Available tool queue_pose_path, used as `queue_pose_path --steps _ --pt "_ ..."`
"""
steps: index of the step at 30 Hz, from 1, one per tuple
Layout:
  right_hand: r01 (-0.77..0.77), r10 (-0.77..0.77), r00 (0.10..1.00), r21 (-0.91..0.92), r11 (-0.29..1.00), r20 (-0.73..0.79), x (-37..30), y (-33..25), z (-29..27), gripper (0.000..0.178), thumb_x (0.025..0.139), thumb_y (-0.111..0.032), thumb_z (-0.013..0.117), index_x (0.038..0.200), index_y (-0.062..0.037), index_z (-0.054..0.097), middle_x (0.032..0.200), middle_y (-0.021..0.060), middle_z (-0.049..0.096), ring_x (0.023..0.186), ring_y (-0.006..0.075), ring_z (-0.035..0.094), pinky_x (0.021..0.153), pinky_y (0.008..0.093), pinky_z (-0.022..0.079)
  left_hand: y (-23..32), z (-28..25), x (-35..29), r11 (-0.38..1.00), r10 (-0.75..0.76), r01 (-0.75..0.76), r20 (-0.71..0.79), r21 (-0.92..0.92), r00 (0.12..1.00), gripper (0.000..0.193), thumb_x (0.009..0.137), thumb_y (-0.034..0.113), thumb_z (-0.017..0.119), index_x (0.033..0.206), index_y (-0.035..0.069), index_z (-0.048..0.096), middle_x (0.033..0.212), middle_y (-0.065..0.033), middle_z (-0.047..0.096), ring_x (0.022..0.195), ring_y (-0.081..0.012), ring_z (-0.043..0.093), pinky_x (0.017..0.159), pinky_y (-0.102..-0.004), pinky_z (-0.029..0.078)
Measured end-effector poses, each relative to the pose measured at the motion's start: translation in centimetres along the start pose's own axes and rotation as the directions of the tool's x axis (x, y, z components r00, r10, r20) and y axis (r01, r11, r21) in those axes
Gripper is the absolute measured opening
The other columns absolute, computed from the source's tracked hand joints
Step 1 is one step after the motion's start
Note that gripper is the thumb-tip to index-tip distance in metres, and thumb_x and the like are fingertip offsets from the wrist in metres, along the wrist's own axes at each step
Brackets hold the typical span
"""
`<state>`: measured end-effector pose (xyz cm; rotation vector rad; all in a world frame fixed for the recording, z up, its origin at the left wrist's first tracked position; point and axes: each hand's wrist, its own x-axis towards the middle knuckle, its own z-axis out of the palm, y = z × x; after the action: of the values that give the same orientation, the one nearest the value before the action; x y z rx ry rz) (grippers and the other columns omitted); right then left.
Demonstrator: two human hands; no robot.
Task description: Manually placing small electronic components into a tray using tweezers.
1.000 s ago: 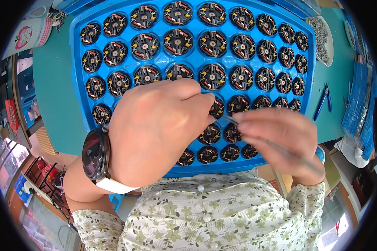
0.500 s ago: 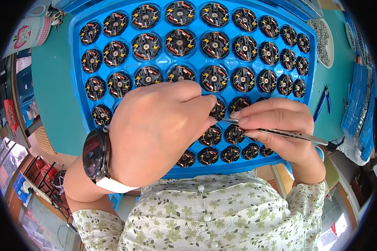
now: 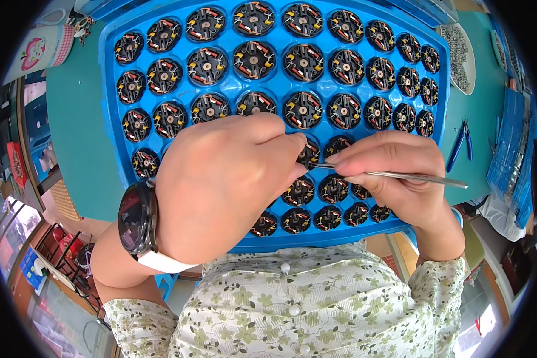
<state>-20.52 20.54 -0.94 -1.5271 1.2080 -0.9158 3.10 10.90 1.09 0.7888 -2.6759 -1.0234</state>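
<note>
Rows of round black parts [image 3: 304, 62], with red, yellow and white pieces and thin wires on top, sit in the wells of a blue plastic tray [image 3: 114, 95]. In my right hand [image 3: 397, 170] a pair of metal tweezers [image 3: 420, 177] is pinched, its tips pointing left over a black part [image 3: 308, 154] in the fourth row. My left hand [image 3: 227, 173], wearing a black watch [image 3: 136, 218], is closed above the tray, fingertips meeting at that part. What the left fingers pinch is hidden. Several parts below that hand are covered.
Blue-handled pliers [image 3: 460, 146] lie on the green table [image 3: 77, 149] right of the tray. Behind them is a white dish [image 3: 470, 74] of small metal pieces. A pink and white container [image 3: 48, 48] stands at the far left, and blue stacked material [image 3: 507, 143] lines the right.
The tweezers have turned in my right hand, and their tips have shifted slightly left and up. The tray has moved a little to the left. My left hand stays nearly in place.
</note>
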Motion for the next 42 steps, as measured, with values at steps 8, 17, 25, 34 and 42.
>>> queue_pose_path --steps 8,17,25,34,42 --pt "0.058 -0.061 0.998 0.072 0.996 0.029 -1.1 -1.2 -0.1 0.026 0.078 -0.001 0.083 0.103 -0.0019 0.079 0.096 0.0146 0.076 0.086 0.0252 0.074 0.071 0.0336 0.059 0.8 0.2 -0.7 0.997 0.016 -0.012 -0.054 0.077 0.998 0.030 0.076 0.014 0.084 0.102 0.003 0.074 0.076 -0.0092 0.061 0.062 -0.0265 0.060 0.053 -0.0363 0.047" --pt "-0.067 0.065 0.990 -0.013 0.998 -0.128 -4.2 -1.1 2.4 0.020 0.084 0.002 0.080 0.103 0.0003 0.077 0.093 0.0124 0.074 0.072 0.0135 0.068 0.058 0.0245 0.054 2.4 1.8 -3.6 0.999 -0.050 0.050 -0.052 -0.001 0.997 0.028 0.075 0.013 0.084 0.099 0.003 0.073 0.077 -0.0085 0.058 0.063 -0.0251 0.061 0.054 -0.0366 0.050" --pt "-0.057 0.054 0.985 -0.015 0.998 -0.164 -4.4 -1.0 2.7 0.018 0.085 0.003 0.079 0.103 0.0022 0.077 0.092 0.0131 0.074 0.071 0.0128 0.068 0.061 0.0235 0.055 2.2 2.4 -3.4 0.999 -0.033 0.033 -0.025 0.025 0.999 0.029 0.076 0.015 0.082 0.100 0.004 0.072 0.080 -0.0078 0.058 0.066 -0.0268 0.065 0.055 -0.0381 0.053" --pt "-0.149 0.150 0.978 0.017 0.989 -0.145 -4.3 -1.8 2.8 0.017 0.084 0.004 0.079 0.101 0.0026 0.077 0.093 0.0124 0.074 0.071 0.0132 0.069 0.060 0.0245 0.055 2.3 2.2 -3.4 0.999 -0.029 0.029 0.009 0.037 1.000 0.028 0.076 0.014 0.081 0.100 0.003 0.071 0.080 -0.0072 0.058 0.068 -0.0266 0.065 0.055 -0.0385 0.053" --pt "-0.020 0.014 0.998 -0.105 0.994 -0.057 -3.7 -2.1 2.6 0.015 0.083 0.003 0.077 0.098 0.0030 0.077 0.097 0.0172 0.076 0.087 0.0238 0.074 0.074 0.0306 0.059 1.9 2.3 -3.6 1.000 -0.021 0.021 -0.006 0.001 1.000 0.028 0.075 0.016 0.082 0.099 0.004 0.072 0.080 -0.0070 0.058 0.067 -0.0261 0.064 0.054 -0.0383 0.052"
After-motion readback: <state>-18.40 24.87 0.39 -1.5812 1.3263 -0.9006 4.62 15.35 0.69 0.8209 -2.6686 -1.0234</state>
